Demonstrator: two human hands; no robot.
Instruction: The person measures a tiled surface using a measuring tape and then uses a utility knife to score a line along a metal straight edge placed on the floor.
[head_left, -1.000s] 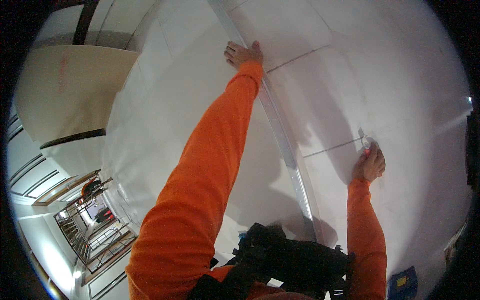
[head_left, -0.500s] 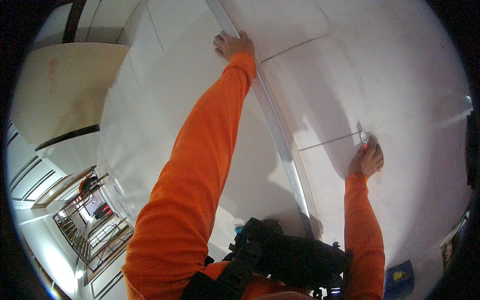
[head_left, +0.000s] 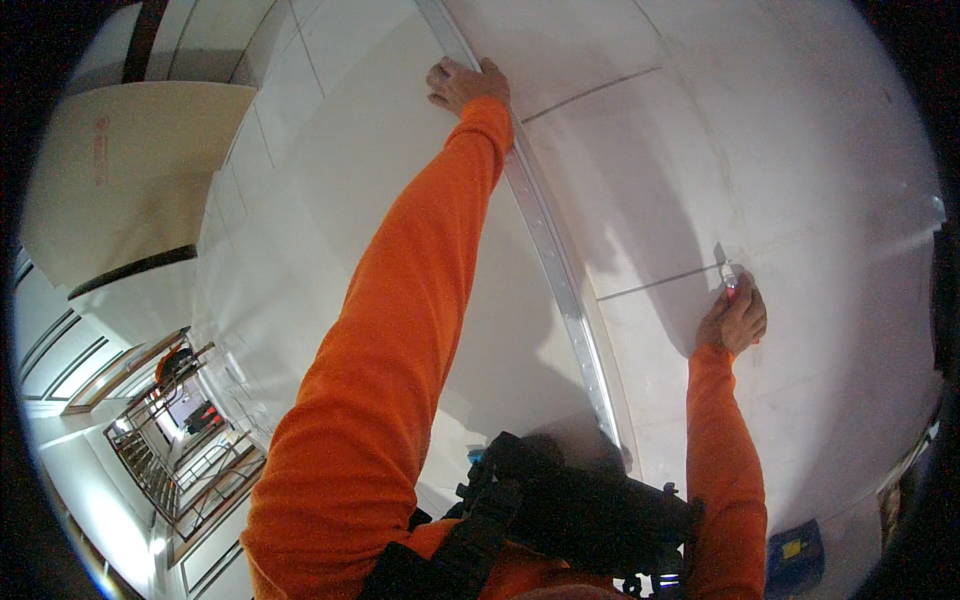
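Observation:
My left hand (head_left: 467, 87) lies at the top of a long metal straightedge (head_left: 540, 225), fingers apart and curved on the smooth white board (head_left: 380, 150), thumb beside the strip. Lower at the right, my right hand (head_left: 733, 315) grips a small red-handled bladed tool (head_left: 730, 275), its tip touching the white surface at the end of a dark straight line (head_left: 655, 283) that runs from near the strip. Part of the handle is hidden in my fingers.
Black strapped gear (head_left: 590, 515) is on my body. A beige panel (head_left: 140, 180) stands upper left. Beyond it, a railed walkway (head_left: 150, 470) has a small orange-and-dark shape (head_left: 175, 365), unclear at this size. A blue object with a yellow patch (head_left: 795, 565) lies lower right.
The whole scene has shifted slightly up and left in view. My left hand's fingers look a little more curled than a second earlier; my right hand stays at the dark line with the tool.

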